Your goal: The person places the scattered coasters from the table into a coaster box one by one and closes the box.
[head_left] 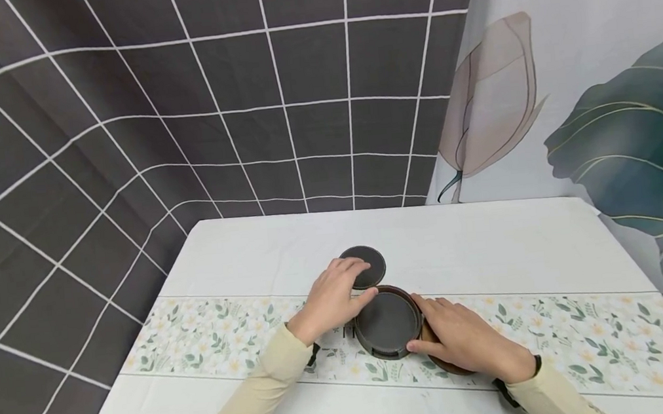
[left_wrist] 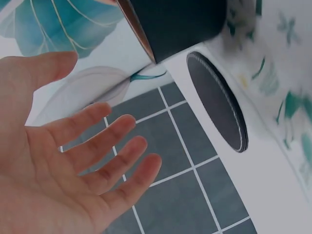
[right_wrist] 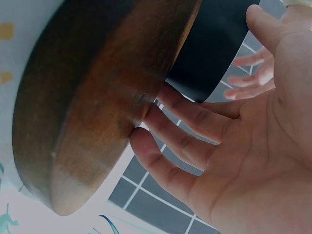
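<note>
A round black coaster holder (head_left: 388, 325) stands on the patterned strip, its flat dark inside facing up and a brown edge showing at the back. My right hand (head_left: 464, 337) grips its right side, with the thumb at the front rim. Fingertips of that hand also touch a rounded brown wooden piece (right_wrist: 97, 126), mostly hidden under the hand in the head view. My left hand (head_left: 332, 299) hovers at the holder's left, fingers loosely spread and holding nothing. Just behind lies a thin black coaster (left_wrist: 217, 100) with pale stitching along its edge.
The table bears a white cover (head_left: 241, 261) with a band of printed flowers (head_left: 201, 340). Behind it hangs a dark cloth (head_left: 319, 129) with white grid lines. A pale leaf-print curtain (head_left: 563, 81) hangs at the right.
</note>
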The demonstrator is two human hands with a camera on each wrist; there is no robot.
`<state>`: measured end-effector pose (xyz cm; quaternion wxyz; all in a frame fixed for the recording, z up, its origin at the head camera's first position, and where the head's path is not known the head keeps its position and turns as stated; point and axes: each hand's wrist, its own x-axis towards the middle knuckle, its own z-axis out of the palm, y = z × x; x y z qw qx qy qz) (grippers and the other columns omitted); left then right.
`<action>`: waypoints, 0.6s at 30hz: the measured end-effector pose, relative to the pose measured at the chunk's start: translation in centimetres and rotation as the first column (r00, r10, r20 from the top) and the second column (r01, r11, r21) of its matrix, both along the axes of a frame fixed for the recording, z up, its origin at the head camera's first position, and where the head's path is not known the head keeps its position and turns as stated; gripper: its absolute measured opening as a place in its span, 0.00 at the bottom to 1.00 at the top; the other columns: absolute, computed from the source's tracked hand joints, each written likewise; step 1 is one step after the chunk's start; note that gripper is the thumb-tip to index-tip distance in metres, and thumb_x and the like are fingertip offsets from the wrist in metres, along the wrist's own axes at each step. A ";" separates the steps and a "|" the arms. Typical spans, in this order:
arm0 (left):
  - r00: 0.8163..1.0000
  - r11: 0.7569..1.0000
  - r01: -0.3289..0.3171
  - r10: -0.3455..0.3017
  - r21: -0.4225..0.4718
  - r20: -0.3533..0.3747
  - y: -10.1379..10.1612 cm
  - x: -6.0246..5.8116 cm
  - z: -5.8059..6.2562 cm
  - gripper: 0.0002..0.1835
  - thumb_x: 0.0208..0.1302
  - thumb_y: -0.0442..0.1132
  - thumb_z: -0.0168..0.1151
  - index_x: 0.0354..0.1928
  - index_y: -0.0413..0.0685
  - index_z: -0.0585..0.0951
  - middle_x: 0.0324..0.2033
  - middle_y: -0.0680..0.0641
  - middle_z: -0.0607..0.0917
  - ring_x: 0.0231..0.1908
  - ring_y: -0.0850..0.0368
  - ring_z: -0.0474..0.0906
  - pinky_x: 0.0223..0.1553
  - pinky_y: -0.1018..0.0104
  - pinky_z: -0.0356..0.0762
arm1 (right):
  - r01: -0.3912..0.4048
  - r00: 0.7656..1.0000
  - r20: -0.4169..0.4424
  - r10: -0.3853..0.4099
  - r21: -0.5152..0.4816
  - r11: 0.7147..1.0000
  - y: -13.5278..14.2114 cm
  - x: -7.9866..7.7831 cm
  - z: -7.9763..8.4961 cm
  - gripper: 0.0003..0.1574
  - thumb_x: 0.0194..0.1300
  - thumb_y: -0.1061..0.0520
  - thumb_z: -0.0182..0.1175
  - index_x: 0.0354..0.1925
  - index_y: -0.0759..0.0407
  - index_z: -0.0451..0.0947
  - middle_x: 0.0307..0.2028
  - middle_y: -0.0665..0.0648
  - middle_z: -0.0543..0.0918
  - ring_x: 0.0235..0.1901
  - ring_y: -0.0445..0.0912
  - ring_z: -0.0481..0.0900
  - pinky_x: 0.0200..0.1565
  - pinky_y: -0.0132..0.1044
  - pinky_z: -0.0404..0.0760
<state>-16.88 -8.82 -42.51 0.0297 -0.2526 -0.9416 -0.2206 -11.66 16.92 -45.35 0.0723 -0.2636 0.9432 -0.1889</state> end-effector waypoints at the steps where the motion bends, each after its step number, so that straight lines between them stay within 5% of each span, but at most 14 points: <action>1: 1.000 1.000 -0.003 0.003 0.006 -0.009 0.0 -0.4 0.1 0.26 0.71 0.50 0.65 0.65 0.45 0.79 0.63 0.45 0.80 0.64 0.48 0.74 0.61 0.50 0.78 | -0.001 1.000 0.000 0.001 -0.002 1.000 0.0 0.0 0.0 0.58 0.66 0.25 0.59 0.74 0.64 0.64 0.61 0.65 0.79 0.58 0.61 0.79 0.53 0.60 0.81; 18: 0.999 0.996 -0.023 0.026 -0.081 0.038 1.8 -5.0 -0.9 0.28 0.70 0.50 0.65 0.67 0.46 0.77 0.64 0.43 0.78 0.64 0.44 0.72 0.60 0.46 0.77 | 0.013 1.000 0.012 -0.013 0.005 1.000 0.0 0.0 -0.1 0.59 0.65 0.23 0.57 0.75 0.63 0.63 0.63 0.65 0.79 0.59 0.61 0.78 0.55 0.61 0.80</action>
